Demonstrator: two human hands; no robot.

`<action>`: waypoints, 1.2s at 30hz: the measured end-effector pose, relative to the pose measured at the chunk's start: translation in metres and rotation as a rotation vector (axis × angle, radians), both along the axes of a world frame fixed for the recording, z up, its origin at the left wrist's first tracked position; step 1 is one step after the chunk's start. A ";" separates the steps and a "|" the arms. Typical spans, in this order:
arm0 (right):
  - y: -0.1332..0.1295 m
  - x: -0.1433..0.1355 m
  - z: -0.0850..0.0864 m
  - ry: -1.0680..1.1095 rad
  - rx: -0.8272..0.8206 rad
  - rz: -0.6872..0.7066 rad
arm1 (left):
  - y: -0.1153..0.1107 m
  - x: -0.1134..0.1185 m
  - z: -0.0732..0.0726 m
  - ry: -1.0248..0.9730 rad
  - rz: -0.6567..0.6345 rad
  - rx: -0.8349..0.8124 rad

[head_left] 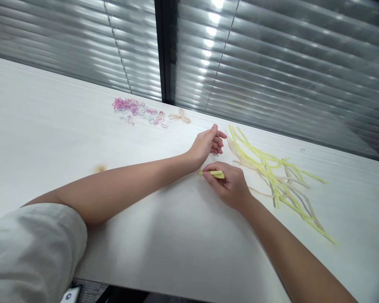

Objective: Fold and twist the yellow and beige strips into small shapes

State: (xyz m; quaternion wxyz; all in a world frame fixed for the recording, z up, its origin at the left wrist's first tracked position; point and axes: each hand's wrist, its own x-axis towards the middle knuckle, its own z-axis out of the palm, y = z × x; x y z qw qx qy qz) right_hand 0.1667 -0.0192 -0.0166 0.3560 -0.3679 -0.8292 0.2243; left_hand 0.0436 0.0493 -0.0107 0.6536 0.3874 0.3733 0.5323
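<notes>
My right hand pinches a short folded bundle of yellow pipe cleaners between thumb and fingers, just above the white table. Beyond it, my left hand is turned on its side with fingers loosely curled and apart; nothing shows in it. Its fingertips are close to the upper end of a loose pile of long yellow pipe cleaners. Beige strands of the same kind lie mixed into that pile. My left forearm crosses over part of the table.
A heap of small pink, purple and pale loops lies toward the window. Beside it is a beige twisted bow shape. A blurred yellowish-brown item shows behind my left forearm. Window blinds border the table's far edge.
</notes>
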 end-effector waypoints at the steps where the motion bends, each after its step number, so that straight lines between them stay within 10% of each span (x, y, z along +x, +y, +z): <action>1: 0.000 0.000 0.000 -0.004 0.015 0.026 | 0.000 0.000 0.000 -0.002 -0.002 0.003; 36: 0.004 -0.001 -0.004 -0.052 0.064 -0.144 | 0.000 0.000 0.001 0.028 -0.007 -0.012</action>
